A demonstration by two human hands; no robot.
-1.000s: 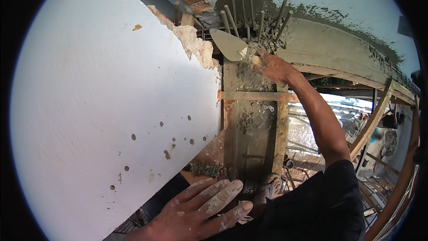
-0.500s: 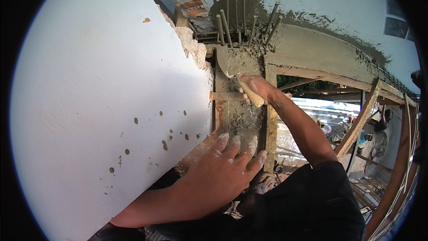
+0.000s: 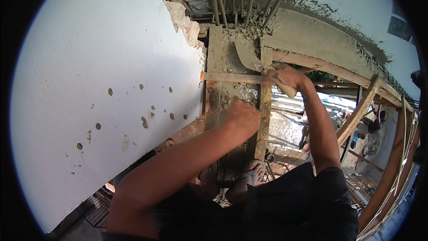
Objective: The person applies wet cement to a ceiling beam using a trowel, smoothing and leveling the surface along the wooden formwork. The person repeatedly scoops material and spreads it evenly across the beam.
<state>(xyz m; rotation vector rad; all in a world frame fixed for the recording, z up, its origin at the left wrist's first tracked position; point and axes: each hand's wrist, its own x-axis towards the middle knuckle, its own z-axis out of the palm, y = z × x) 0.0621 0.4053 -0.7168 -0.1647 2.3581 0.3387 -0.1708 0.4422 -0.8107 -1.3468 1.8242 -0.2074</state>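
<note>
My right hand [image 3: 287,76] grips the wooden handle of a trowel [image 3: 246,57]. Its mud-coated blade lies over wet concrete [image 3: 229,53] between two upright-edged form boards, pointing away from me and a little left. A wooden crosspiece [image 3: 232,77] spans the boards just nearer than the blade. On the near side of that crosspiece, my left hand [image 3: 243,118] is closed, knuckles up, low over the concrete in the channel. Its fingertips are curled under and hidden, so what they hold, if anything, does not show.
Several steel bars [image 3: 247,11] stick up from the concrete at the far end. On the left rises a white wall [image 3: 111,62] with a broken brick edge. A fresh concrete beam [image 3: 312,35] runs right, above timber props [image 3: 356,116] and a drop, with people far below. My feet [image 3: 254,174] stand at the near end.
My left hand, spread flat before, has closed and moved forward over the concrete. The trowel has shifted right, with its handle now past the right board. My view has moved slightly.
</note>
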